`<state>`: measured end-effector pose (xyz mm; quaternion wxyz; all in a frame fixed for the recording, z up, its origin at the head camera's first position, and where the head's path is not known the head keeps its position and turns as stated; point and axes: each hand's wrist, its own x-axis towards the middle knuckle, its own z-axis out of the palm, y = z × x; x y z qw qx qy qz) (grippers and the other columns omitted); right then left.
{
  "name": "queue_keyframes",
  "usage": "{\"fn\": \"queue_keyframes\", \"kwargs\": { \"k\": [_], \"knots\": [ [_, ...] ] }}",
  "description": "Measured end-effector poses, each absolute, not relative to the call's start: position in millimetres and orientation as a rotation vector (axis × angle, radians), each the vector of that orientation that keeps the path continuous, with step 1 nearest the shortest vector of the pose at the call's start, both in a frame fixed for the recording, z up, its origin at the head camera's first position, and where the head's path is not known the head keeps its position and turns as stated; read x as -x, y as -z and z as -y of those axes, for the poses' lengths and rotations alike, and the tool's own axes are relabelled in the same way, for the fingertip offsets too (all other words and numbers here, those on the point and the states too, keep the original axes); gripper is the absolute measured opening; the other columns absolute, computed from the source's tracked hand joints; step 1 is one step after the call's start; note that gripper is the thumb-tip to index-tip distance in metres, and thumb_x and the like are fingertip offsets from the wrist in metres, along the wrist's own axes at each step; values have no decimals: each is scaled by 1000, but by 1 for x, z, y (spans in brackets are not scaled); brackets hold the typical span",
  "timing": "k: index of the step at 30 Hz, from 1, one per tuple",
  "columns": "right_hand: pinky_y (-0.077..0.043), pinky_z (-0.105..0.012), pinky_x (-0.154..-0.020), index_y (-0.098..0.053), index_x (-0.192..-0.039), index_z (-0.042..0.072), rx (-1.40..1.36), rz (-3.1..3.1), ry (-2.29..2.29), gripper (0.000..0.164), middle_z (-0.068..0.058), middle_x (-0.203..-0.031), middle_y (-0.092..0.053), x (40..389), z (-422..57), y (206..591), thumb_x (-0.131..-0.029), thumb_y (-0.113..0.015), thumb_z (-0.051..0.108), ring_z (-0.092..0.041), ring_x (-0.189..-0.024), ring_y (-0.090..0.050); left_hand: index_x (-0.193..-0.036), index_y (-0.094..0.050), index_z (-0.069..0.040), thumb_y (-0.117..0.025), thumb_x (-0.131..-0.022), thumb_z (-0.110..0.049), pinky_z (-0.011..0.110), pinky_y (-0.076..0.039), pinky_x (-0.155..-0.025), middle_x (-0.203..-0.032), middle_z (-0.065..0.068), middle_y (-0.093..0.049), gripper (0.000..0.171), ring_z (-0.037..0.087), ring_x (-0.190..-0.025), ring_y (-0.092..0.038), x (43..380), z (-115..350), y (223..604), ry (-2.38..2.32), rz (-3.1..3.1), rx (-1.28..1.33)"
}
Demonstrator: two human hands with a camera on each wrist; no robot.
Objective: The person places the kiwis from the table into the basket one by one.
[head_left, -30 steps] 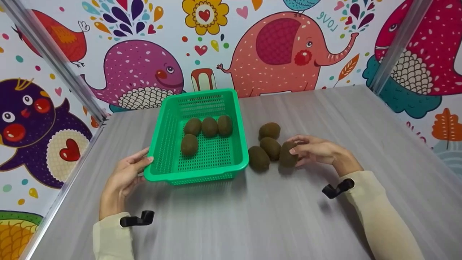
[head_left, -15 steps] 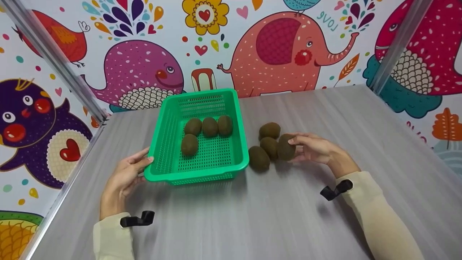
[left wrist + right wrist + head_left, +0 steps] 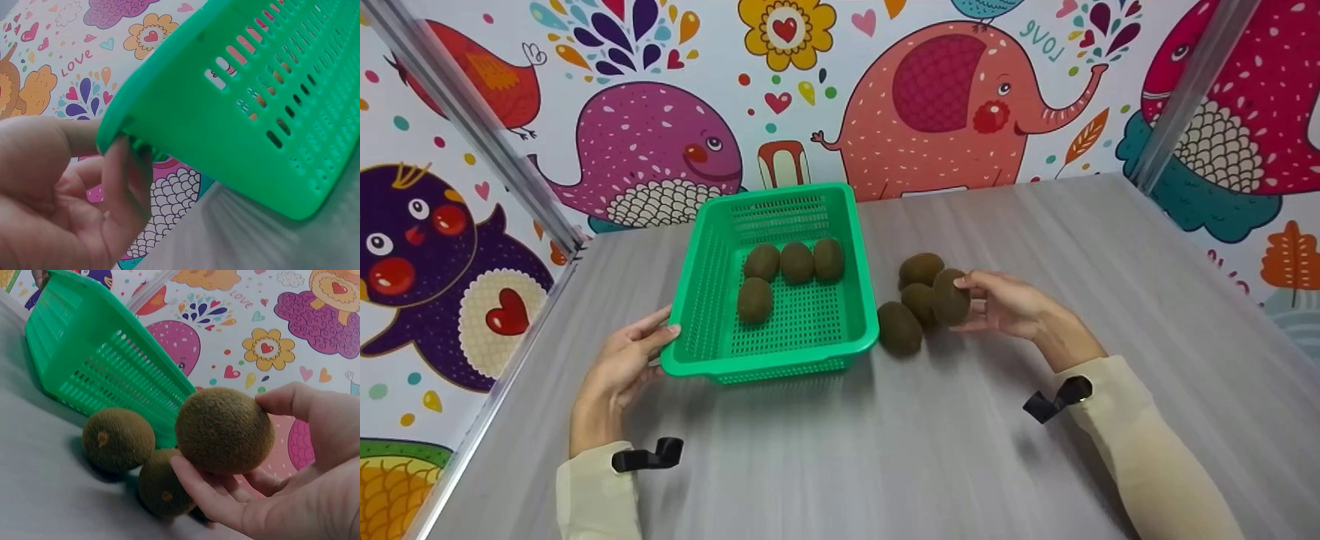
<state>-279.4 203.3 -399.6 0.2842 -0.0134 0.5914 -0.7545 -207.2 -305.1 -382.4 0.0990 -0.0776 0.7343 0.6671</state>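
Note:
A brown fuzzy kiwi [image 3: 224, 430] is held between the thumb and fingers of my right hand [image 3: 1011, 306], raised over the loose kiwis in the right wrist view. Three more kiwis lie on the table: one [image 3: 921, 270] behind, a middle one [image 3: 918, 301] partly covered by the held fruit, and another [image 3: 899, 329] beside the basket's right wall. My left hand [image 3: 624, 367] grips the rim of the green plastic basket [image 3: 780, 365] at its near left corner, thumb on top and fingers beneath. Inside the basket sit several kiwis [image 3: 798, 262], most toward the back.
The grey wood-grain table [image 3: 840, 465] extends under everything. Walls printed with cartoon animals [image 3: 945, 112] stand at the back and both sides, joined by metal posts [image 3: 1192, 97].
My right hand has lifted the kiwi off the table and moved it slightly left and back. My left hand and the basket stay where they were.

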Motion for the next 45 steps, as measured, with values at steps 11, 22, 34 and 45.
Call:
{"fn": "queue_keyframes", "kwargs": {
  "k": [11,22,34,45],
  "knots": [
    [-54,-42,-97,-61,-102,17,84,-1579,2051,12,2,-96,-66,274,-194,390,-105,-49,19,-14,-89,-68,-158,-30,-9,-60,-102,-21,21,-58,-65,-103,-11,-72,65,5,-83,-71,207,305,383,-1998,-2137,246],
    [-56,-35,-90,-58,-103,15,61,-1537,2100,10,0,-93,-66,273,-181,381,-105,-49,19,-16,-89,-66,-159,-27,-9,-60,-102,-20,21,-59,-67,-102,-10,-69,66,5,-83,-72,207,304,383,-1996,-2141,239],
    [-58,-33,-93,-54,-113,9,68,-1595,2042,18,-3,-103,-61,279,-166,363,-105,-53,24,-18,-96,-66,-158,-30,-9,-60,-102,-18,22,-60,-68,-102,-9,-70,64,6,-84,-71,208,303,383,-2025,-2124,269],
    [-59,-35,-93,-50,-119,8,126,-1698,1985,23,-5,-108,-56,283,-150,347,-105,-46,26,-19,-99,-65,-158,-30,-10,-61,-102,-20,21,-59,-66,-103,-11,-70,65,5,-82,-70,209,303,384,-2025,-2122,272]
  ]
}}
